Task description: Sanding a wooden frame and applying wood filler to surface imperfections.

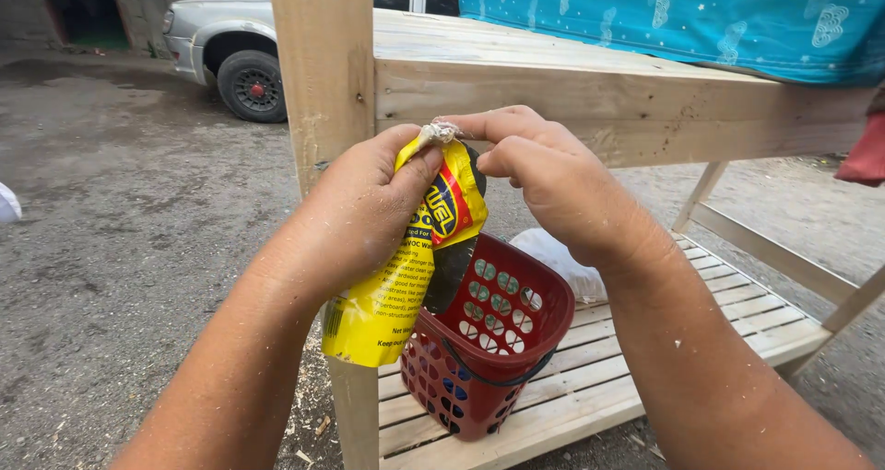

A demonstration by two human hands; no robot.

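In the head view, the left hand (369, 207) is wrapped around the upper part of a yellow adhesive pouch (396, 276), fingers closed tight on it and thumb pressed near the top. The pouch hangs slanted, its crumpled lower end reaching down just left of the red basket (484, 341). At the pouch's top, a crusted whitish tip (436, 134) sticks out between both hands. The right hand (548, 180) is curled narrow above the red basket, its fingertips (479, 127) pinching at that tip; whether they grip the tip itself or a dried bit of glue on it is hard to say from this angle.

The red basket, perforated plastic with a dark handle hanging down its side, stands on the slatted lower shelf (590, 378) of a bare wooden frame. Behind the basket, on the same shelf, lies a white bag (553, 258), partly hidden by the right wrist. Left of the basket rises the upright post (324, 64) of the frame, which the left hand and pouch partly cover. Above the basket runs the top board (627, 101), and on it, up and to the right of the basket, lies a turquoise patterned mattress (682, 18). Far up and left of the basket, beyond the post, a silver car (221, 37) stands on the grey gravel ground (120, 249). Wood shavings are scattered on the ground at the foot of the post, below and left of the basket.
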